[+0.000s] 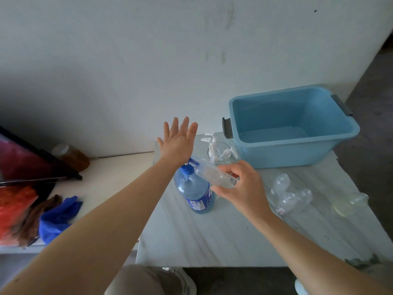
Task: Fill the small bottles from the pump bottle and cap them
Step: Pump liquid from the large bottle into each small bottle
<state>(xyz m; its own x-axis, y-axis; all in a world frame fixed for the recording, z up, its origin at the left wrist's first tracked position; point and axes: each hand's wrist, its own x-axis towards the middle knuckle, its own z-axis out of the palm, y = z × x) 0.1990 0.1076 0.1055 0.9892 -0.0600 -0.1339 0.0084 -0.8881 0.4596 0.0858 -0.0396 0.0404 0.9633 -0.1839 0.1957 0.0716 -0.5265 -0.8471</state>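
Note:
A blue pump bottle (196,192) stands on the pale table (212,237), its blue pump head just under my left wrist. My left hand (178,141) is spread flat above the pump with straight fingers. My right hand (238,184) grips a small clear bottle (209,172), tilted with its mouth at the pump nozzle. Several more clear small bottles (287,196) lie on the table to the right. White pump caps (214,149) sit in a clear container behind the pump bottle.
A light blue tub (348,133) stands at the table's back right. A lower shelf at left carries a blue cloth (57,218), a brown cloth, a brown jar (71,155) and a dark framed panel. The wall rises close behind.

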